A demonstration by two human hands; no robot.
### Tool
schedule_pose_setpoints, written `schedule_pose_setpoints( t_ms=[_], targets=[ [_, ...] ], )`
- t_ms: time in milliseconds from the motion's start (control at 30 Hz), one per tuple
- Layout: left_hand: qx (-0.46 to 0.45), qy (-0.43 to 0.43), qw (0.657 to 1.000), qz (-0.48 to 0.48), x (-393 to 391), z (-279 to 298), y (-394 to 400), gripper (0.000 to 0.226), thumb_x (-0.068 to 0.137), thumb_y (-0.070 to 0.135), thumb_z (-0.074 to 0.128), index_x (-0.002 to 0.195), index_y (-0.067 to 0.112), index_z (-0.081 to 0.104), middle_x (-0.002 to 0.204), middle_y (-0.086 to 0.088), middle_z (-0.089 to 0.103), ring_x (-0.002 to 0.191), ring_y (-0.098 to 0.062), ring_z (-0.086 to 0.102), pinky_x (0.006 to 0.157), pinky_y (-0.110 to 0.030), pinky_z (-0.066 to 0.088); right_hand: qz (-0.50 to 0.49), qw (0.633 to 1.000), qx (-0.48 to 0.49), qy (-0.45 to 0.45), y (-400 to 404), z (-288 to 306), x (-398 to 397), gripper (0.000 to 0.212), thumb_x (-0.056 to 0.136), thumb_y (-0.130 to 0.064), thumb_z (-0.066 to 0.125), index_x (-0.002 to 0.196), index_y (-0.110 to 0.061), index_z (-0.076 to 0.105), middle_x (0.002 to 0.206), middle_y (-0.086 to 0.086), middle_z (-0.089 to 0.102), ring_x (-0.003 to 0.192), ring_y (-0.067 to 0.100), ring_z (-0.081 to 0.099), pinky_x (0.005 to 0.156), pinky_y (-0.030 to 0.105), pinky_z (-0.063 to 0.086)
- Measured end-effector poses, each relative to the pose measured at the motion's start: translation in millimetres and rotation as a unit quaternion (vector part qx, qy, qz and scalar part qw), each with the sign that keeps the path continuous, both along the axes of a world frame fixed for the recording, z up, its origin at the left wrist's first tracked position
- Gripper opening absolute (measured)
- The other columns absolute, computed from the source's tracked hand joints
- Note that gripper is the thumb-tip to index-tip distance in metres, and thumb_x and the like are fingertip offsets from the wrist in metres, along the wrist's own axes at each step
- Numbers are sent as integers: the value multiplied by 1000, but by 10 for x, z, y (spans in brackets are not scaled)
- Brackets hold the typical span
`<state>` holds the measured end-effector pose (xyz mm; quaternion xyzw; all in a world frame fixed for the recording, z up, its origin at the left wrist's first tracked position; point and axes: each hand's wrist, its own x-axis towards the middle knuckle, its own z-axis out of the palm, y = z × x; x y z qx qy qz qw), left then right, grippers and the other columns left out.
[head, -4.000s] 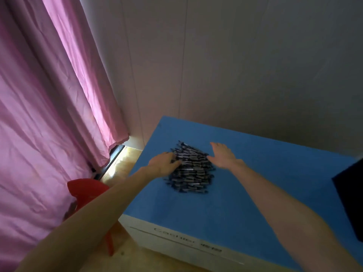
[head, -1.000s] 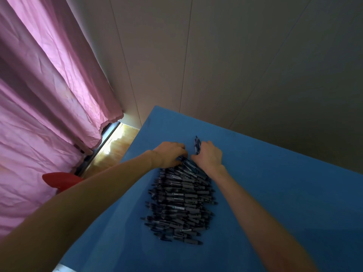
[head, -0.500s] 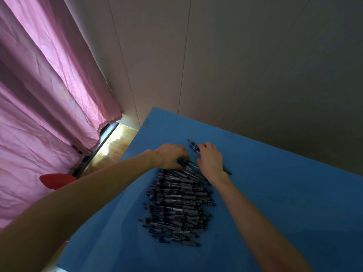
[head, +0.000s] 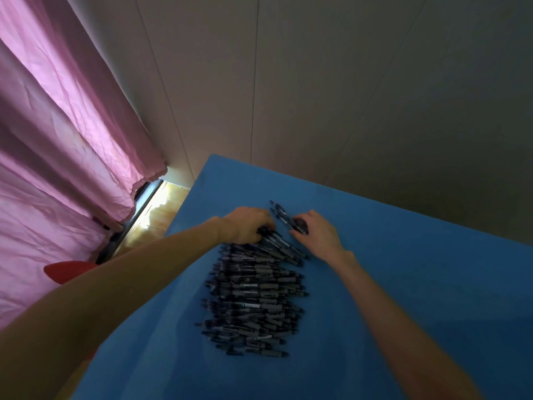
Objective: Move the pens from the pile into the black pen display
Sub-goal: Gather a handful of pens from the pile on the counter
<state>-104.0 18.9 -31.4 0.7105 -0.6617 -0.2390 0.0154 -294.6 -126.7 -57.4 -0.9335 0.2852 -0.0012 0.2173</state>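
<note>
A big pile of dark pens (head: 253, 295) lies on the blue table top (head: 403, 298), most of them lined up crosswise. My left hand (head: 248, 226) rests on the pile's far left end, fingers curled down onto the pens there. My right hand (head: 314, 232) is at the pile's far right end, and its fingers close on a few pens (head: 284, 217) that stick out slanting toward the wall. The black pen display is out of view.
A grey panelled wall (head: 346, 96) stands close behind the table. A pink curtain (head: 66, 145) hangs at the left, with a red stool (head: 67, 271) and wooden floor (head: 155, 217) below the table's left edge.
My view has drawn closer to the pile since four seconds ago. Both hands went from the pile's sides to its far end. In the last half second my right hand closed around a few slanting pens.
</note>
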Motion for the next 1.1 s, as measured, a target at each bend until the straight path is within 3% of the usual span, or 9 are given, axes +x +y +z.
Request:
schedule_pose_setpoints(
  t_ms=[200,333,467,567,667,800,933,1100],
  targets=[
    [-23,-13,1000,1,-47,-49,1,49,91,10,63,139,19,57,142,-2,52,125,-24,52,92,-35,48,-16,998,-54,-8,38,-27,-238,33,95,-58,59,107,-27,62,93,-13,54,78,7,53,61,24,42],
    [-28,-1,999,20,-67,-102,32,53,92,9,61,144,17,52,148,-4,45,128,-28,51,97,-41,49,-18,998,-56,-27,41,-24,-416,31,100,-52,55,109,-24,64,89,-16,53,74,4,52,58,23,41],
    [-48,7,998,36,-91,-112,60,50,92,7,63,141,16,55,144,-3,47,125,-27,52,95,-40,50,-53,993,-65,-80,91,-38,-469,22,97,-42,65,105,-22,71,85,-17,53,71,1,53,55,15,39],
    [-53,-2,998,33,-111,-117,74,52,93,9,61,144,18,53,146,-1,47,130,-25,49,98,-38,49,-58,991,-64,-99,91,4,-317,22,97,-41,66,103,-22,74,85,-15,55,71,4,56,57,20,45],
    [-54,-12,998,21,-121,-115,65,52,96,13,60,146,19,51,149,0,47,134,-23,46,99,-38,47,-31,996,-62,-61,33,61,-62,25,98,-44,62,108,-25,73,92,-12,54,75,8,56,58,23,43],
    [-51,4,998,23,-90,-86,64,46,95,26,67,141,21,57,142,2,54,129,-21,51,101,-38,48,-1,999,-39,-13,-15,100,155,32,97,-49,60,116,-24,68,103,-8,55,90,11,58,71,28,51],
    [-55,10,997,52,-84,-90,23,41,91,24,72,131,21,65,134,2,61,122,-20,56,99,-34,47,48,995,-65,61,-13,111,241,38,97,-44,61,125,-18,58,115,-1,57,102,20,59,78,34,51],
    [-39,14,995,88,-140,-85,-187,40,88,14,71,128,18,67,134,-2,61,121,-25,57,100,-36,47,-44,993,-37,102,-41,161,226,27,97,-35,57,110,-11,55,102,9,65,83,26,60,63,35,43]
  ],
)
